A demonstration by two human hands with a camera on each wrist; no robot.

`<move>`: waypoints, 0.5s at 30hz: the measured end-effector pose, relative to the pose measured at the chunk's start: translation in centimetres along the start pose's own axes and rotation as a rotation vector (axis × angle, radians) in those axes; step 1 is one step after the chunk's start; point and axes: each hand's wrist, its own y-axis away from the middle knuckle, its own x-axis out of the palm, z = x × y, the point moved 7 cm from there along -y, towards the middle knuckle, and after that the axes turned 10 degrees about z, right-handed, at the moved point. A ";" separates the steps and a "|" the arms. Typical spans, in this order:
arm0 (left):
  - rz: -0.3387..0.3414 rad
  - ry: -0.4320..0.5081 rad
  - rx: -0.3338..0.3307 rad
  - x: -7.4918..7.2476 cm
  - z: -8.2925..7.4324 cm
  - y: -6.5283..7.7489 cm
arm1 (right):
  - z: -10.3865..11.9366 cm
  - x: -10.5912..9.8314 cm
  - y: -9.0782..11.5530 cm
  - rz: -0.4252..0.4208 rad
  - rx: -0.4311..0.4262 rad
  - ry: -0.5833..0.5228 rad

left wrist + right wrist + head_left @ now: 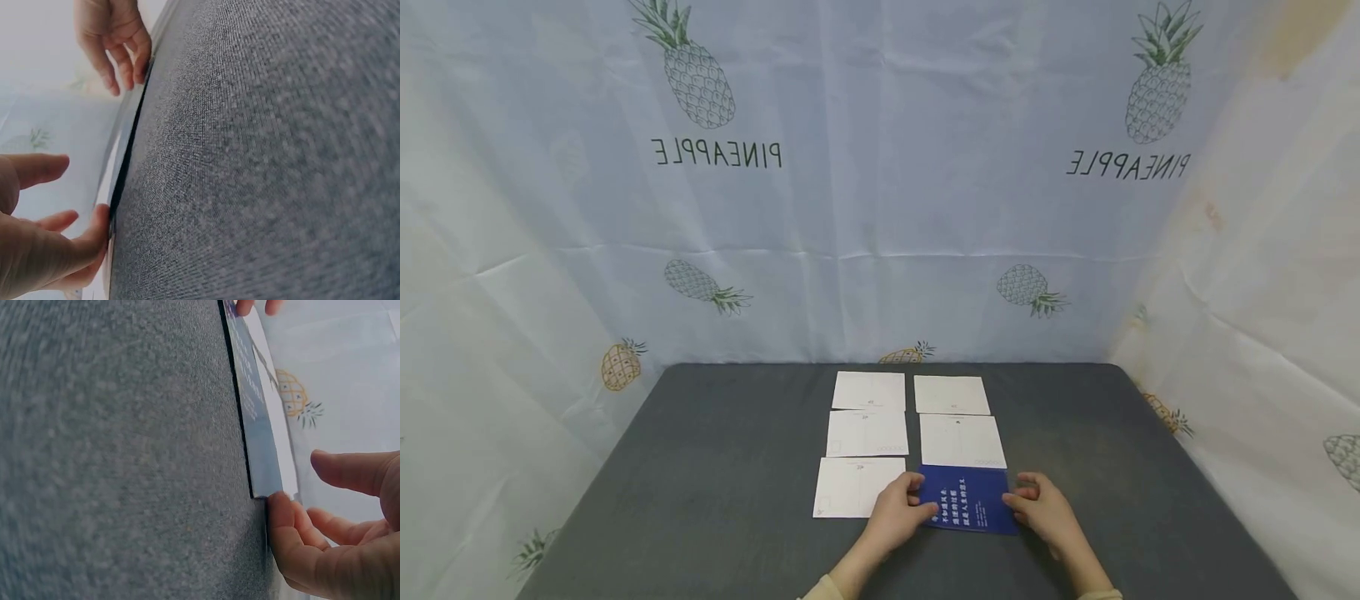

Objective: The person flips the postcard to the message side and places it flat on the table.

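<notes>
A dark blue card with white lettering lies flat on the dark table, at the near end of the right-hand column of cards. My left hand touches its left edge with the thumb, while the fingers stay apart from the thumb. At the opposite edge, my right hand touches the near right corner; a wide gap separates its digits in the right wrist view. That view also shows the blue card edge-on, its lettering facing up. Directly beyond it lies a white card.
Another white card lies at the far end of the right column. The left column holds three white cards, the nearest white card beside my left hand. A pineapple-print curtain surrounds the grey table at the back and sides.
</notes>
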 end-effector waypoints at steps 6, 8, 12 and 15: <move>-0.023 0.093 -0.023 -0.2 0.2 -0.1 | -0.1 -0.2 -0.1 0.000 0.012 -0.017; -0.030 0.136 -0.025 -0.3 0.2 -0.3 | 0.0 -0.3 -0.1 -0.003 0.007 -0.019; -0.050 0.199 -0.022 -0.4 0.0 -0.8 | 0.5 -0.4 -0.2 -0.021 -0.002 -0.038; -0.073 0.208 -0.013 -0.6 0.0 -0.9 | 0.8 -0.6 -0.2 -0.043 -0.015 -0.037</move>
